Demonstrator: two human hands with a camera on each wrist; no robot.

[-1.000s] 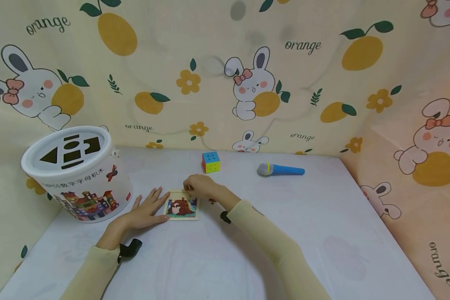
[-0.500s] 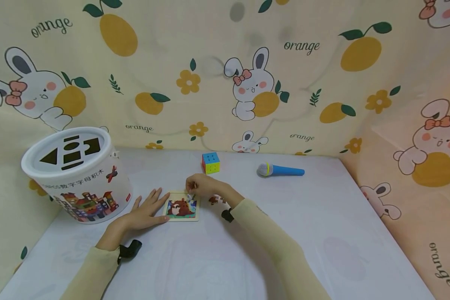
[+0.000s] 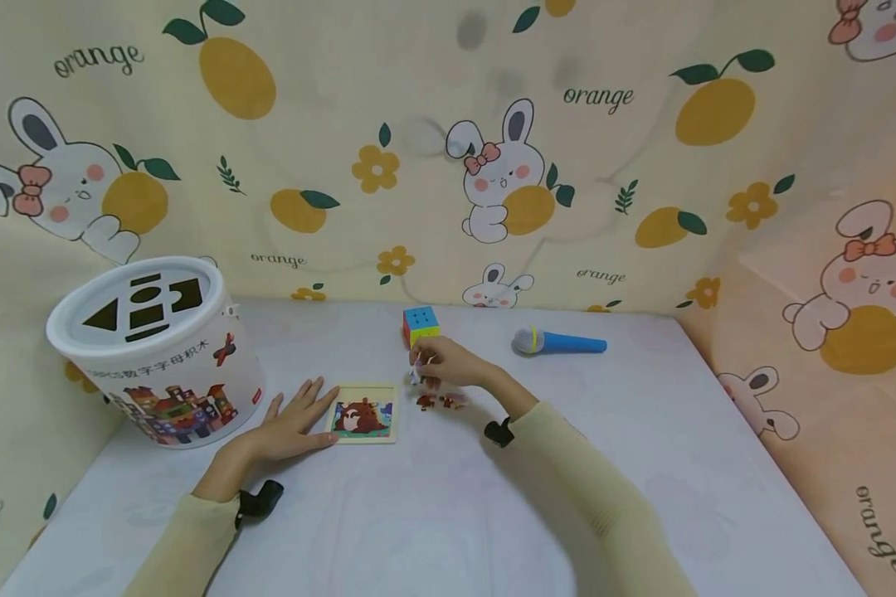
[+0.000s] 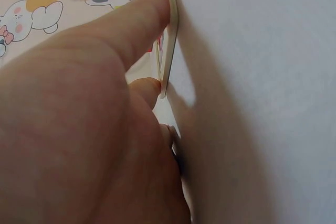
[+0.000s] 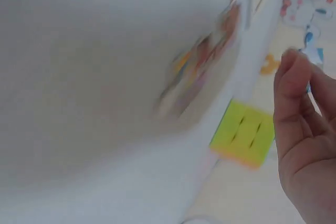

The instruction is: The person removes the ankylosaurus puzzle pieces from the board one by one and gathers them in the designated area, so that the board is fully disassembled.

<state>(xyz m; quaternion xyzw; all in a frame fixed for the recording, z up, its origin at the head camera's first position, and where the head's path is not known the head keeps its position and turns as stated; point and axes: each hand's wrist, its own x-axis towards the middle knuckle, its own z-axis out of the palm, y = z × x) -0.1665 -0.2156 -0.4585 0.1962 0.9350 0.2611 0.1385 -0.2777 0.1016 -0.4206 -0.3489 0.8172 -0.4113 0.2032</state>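
Observation:
A small wooden jigsaw puzzle (image 3: 362,419) with a brown animal picture lies on the table in the head view; a bare strip runs along its top. My left hand (image 3: 287,427) lies flat to its left, fingers spread, with thumb and forefinger touching the frame's edge. To the right of the puzzle, my right hand (image 3: 448,362) pinches a small white and blue puzzle piece (image 3: 416,373) between thumb and fingers, above the table. Under that hand lie loose brown and red puzzle pieces (image 3: 426,403), blurred in the right wrist view.
A puzzle cube (image 3: 421,323) stands just behind my right hand. Farther right lies a blue toy microphone (image 3: 567,341). A large white block bucket (image 3: 157,356) with shaped holes in its lid stands at the left. A patterned cloth (image 3: 388,124) hangs behind the table.
My right hand has moved right, from the puzzle's upper right corner to beside the cube, carrying the white and blue piece. Loose pieces show more fully below it. My left hand stays put.

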